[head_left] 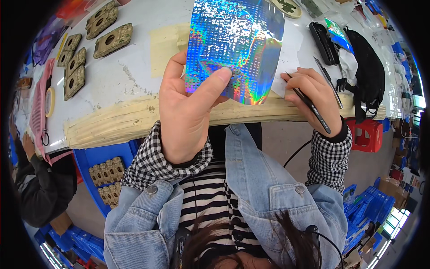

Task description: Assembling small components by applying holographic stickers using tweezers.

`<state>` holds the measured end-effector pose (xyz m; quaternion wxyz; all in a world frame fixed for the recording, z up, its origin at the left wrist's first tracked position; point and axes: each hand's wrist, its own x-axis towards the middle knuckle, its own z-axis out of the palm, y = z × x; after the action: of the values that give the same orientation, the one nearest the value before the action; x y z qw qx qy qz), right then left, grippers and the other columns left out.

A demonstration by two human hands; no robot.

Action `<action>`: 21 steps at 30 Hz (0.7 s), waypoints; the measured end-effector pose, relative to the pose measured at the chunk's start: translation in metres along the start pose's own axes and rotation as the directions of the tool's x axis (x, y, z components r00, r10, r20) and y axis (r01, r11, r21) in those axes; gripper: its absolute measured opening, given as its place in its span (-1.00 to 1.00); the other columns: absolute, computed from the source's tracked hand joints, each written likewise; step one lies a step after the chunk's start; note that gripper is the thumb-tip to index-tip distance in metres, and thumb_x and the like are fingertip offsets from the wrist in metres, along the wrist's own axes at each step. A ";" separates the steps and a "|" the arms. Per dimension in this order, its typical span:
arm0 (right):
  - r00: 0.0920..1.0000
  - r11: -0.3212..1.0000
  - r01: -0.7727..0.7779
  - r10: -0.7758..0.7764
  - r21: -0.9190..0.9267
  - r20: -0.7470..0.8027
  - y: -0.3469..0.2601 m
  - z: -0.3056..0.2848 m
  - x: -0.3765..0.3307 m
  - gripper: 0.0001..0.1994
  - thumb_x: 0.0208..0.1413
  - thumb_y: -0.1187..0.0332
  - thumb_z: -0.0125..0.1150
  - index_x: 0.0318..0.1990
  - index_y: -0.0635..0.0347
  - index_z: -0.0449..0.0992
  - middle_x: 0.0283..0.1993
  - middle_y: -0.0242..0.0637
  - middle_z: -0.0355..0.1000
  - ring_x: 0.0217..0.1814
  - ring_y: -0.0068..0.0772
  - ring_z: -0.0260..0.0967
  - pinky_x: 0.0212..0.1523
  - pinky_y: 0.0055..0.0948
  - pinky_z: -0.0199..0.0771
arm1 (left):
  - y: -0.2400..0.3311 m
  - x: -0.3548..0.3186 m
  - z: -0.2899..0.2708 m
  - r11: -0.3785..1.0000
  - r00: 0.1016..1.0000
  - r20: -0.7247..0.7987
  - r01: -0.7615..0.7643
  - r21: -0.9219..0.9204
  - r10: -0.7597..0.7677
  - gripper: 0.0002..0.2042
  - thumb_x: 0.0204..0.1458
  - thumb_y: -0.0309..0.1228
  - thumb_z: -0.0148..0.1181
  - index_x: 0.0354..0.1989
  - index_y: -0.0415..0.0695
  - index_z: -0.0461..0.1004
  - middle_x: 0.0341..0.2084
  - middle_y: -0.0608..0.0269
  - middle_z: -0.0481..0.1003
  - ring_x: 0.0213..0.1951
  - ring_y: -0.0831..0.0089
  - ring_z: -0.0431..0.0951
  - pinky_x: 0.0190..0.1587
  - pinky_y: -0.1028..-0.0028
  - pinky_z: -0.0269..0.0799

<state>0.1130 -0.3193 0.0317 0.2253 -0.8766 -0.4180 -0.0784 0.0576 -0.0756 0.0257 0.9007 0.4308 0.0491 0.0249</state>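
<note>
My left hand (188, 112) holds up a shiny rainbow holographic sheet (235, 45), thumb pressed on its lower front, fingers behind it. The sheet stands lifted above the white worktable (130, 76) and curls at its lower right corner. My right hand (313, 96) rests at the table's front edge to the right of the sheet, gripping a black pen (311, 107) that slants down to the right. A white paper (291, 54) lies under the pen hand.
Several brown cardboard cutouts with holes (112, 40) lie at the table's left. A black case (323, 42), black fabric (369, 67) and a thin tool (329, 80) sit on the right. Blue bin with cutouts (105, 175) and a red stool (369, 134) stand below. Another person (40, 184) sits at left.
</note>
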 end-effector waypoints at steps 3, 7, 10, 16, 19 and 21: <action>0.999 0.994 -0.038 0.038 0.106 -0.001 0.002 -0.001 -0.002 -0.79 -0.03 0.34 0.29 -0.32 0.23 0.42 -0.24 -0.21 0.52 -0.18 -0.10 0.38 -0.12 -0.28 0.41 | 0.000 0.000 0.001 1.000 1.000 -0.003 0.003 0.006 -0.003 -0.58 0.06 -0.60 0.17 0.08 -0.27 0.18 -0.17 0.13 0.50 -0.20 0.45 0.56 -0.17 0.39 0.58; 0.999 0.990 -0.052 0.052 0.129 0.006 0.004 -0.002 -0.005 -0.80 0.01 0.33 0.27 -0.32 0.25 0.42 -0.23 -0.17 0.51 -0.17 -0.11 0.39 -0.11 -0.31 0.41 | 0.000 0.000 0.000 1.000 1.000 -0.004 0.007 0.011 -0.007 -0.58 0.06 -0.60 0.18 0.08 -0.27 0.18 -0.17 0.12 0.50 -0.20 0.45 0.56 -0.18 0.40 0.58; 0.996 0.981 -0.079 0.084 0.177 -0.023 0.006 -0.003 -0.007 -0.81 0.05 0.35 0.24 -0.29 0.27 0.44 -0.24 -0.15 0.51 -0.19 -0.17 0.42 -0.12 -0.37 0.40 | 0.000 0.001 0.000 1.000 1.000 0.000 0.005 0.008 -0.005 -0.58 0.06 -0.60 0.18 0.08 -0.27 0.18 -0.18 0.12 0.50 -0.21 0.44 0.56 -0.19 0.40 0.58; 0.959 0.907 -0.172 0.244 0.383 -0.147 0.016 0.014 -0.016 -0.85 0.11 0.39 0.20 -0.25 0.31 0.49 -0.27 -0.17 0.50 -0.25 -0.29 0.44 -0.17 -0.44 0.39 | 0.000 0.001 -0.001 1.000 1.000 0.008 0.013 0.004 -0.013 -0.57 0.06 -0.60 0.18 0.09 -0.27 0.17 -0.17 0.11 0.50 -0.21 0.43 0.57 -0.19 0.40 0.58; 0.959 0.917 -0.181 0.245 0.355 -0.142 0.018 0.015 -0.015 -0.86 0.10 0.42 0.21 -0.26 0.32 0.50 -0.27 -0.17 0.50 -0.26 -0.31 0.44 -0.21 -0.46 0.40 | 0.000 0.001 0.000 1.000 1.000 0.006 0.011 -0.003 -0.011 -0.56 0.05 -0.60 0.18 0.09 -0.27 0.17 -0.17 0.11 0.50 -0.20 0.43 0.57 -0.20 0.40 0.58; 0.961 0.924 -0.187 0.243 0.334 -0.133 0.017 0.015 -0.014 -0.87 0.08 0.43 0.23 -0.27 0.32 0.50 -0.28 -0.17 0.50 -0.27 -0.31 0.44 -0.23 -0.47 0.40 | 0.001 0.001 0.001 1.000 1.000 -0.003 0.010 0.000 -0.010 -0.55 0.05 -0.60 0.18 0.10 -0.27 0.16 -0.17 0.11 0.50 -0.21 0.43 0.57 -0.20 0.40 0.58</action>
<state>0.1164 -0.3316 0.0084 0.4060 -0.8593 -0.3051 -0.0601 0.0584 -0.0756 0.0268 0.9009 0.4303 0.0525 0.0209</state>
